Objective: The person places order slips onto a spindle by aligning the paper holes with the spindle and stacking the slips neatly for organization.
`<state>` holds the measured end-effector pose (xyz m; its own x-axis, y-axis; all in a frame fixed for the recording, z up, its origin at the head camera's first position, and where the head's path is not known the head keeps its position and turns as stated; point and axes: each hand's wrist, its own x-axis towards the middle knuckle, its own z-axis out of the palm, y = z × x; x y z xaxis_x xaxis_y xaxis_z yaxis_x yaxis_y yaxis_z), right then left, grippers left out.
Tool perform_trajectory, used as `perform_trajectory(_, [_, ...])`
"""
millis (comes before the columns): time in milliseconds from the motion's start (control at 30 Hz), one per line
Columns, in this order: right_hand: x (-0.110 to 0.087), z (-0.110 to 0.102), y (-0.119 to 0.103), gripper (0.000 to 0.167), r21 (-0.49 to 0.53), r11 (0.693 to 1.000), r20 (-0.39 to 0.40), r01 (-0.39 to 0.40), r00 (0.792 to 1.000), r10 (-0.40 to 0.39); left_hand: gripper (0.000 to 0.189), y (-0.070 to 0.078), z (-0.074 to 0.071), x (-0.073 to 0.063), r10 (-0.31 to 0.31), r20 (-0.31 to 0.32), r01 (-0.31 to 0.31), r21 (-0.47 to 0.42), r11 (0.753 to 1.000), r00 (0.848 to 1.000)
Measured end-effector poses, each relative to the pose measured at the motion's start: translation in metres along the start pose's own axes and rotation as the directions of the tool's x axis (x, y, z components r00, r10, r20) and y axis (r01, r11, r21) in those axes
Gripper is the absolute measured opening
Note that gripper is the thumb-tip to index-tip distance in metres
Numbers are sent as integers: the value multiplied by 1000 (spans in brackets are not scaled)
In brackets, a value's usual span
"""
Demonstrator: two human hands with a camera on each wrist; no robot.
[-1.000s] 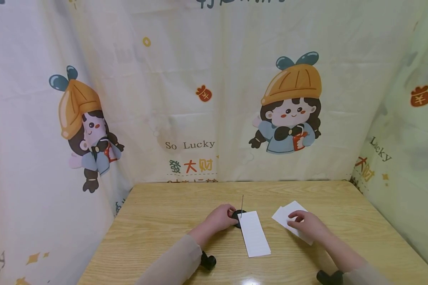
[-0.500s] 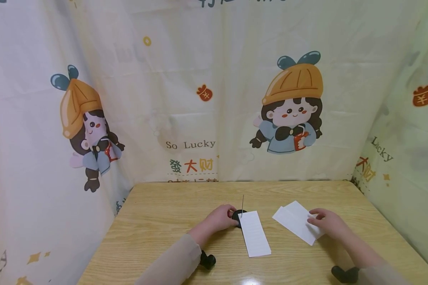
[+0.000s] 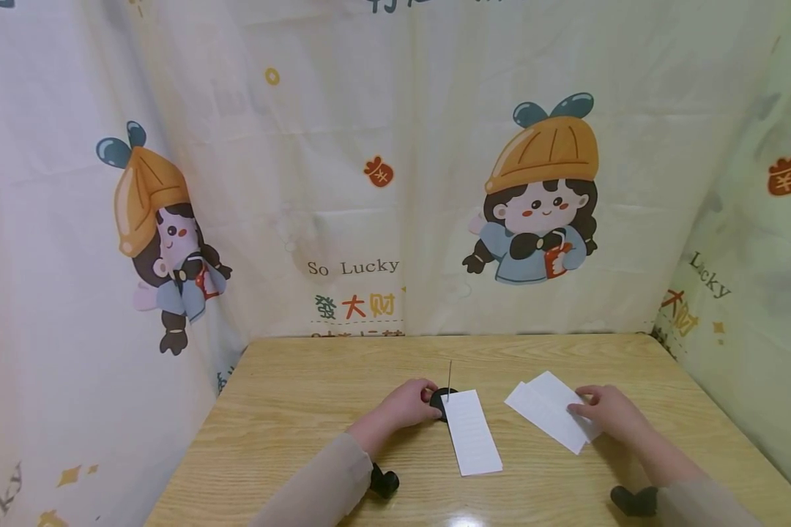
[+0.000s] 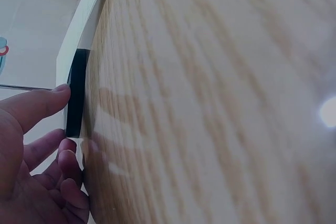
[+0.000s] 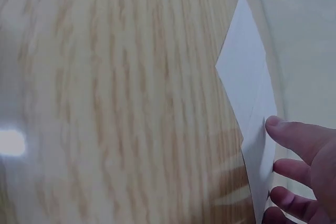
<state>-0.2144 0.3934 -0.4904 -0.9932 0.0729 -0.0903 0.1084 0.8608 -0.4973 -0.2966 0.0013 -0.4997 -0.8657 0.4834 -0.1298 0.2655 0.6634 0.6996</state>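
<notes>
My left hand (image 3: 409,402) grips the round black base (image 3: 443,404) of a bill spike, whose thin metal rod (image 3: 450,377) points straight up. In the left wrist view, the thumb lies on the black base (image 4: 77,95) and the other fingers curl at its lower side. A small stack of white paper slips (image 3: 472,435) lies by the spike, one corner at the rod. To the right, several fanned white slips (image 3: 543,410) lie on the table. My right hand (image 3: 609,411) holds the outermost slip (image 5: 260,156), thumb on its face and fingertips along its far edge.
Everything rests on a wood-grain table (image 3: 303,380), its back edge against a printed cloth (image 3: 343,219) that also hangs at both sides. Black wrist-worn pieces (image 3: 633,501) sit near both cuffs.
My right hand has moved to the right over the fanned slips, and one slip now sticks out farther right under it. The left hand and the spike have stayed in place.
</notes>
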Motion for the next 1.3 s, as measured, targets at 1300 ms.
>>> perform_trajectory(1300, [-4,9,-6,41,-158,987,-79,-6,997,-6,43,-2,1,-2,-2,-12,1,-12,1000,1000])
